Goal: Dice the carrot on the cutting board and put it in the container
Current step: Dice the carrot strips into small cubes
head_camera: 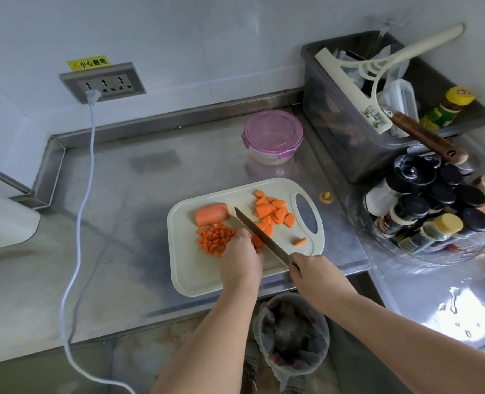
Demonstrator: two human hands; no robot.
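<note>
Mid-dicing: right hand (309, 270) grips knife (259, 234); left hand (239, 253) pins carrot (257, 242) at board (201, 271) centre, fingers (242, 237) curled. Dice (214, 238) at 9 o'clock, slices (274, 211) at 2. Next: more cuts, then unlid container (272, 136) at 12.

Head view faces down, apparently near cutting board (195, 268).

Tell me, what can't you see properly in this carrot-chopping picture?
Head view:
- Carrot piece beside the knife: mostly covered by the left hand.
- Knife handle: hidden inside the right hand.
- Inside of the container: blurred by its tinted lid.
- Labels on the spice jars: too small to read.
- White object: cut off by the left edge.
</note>
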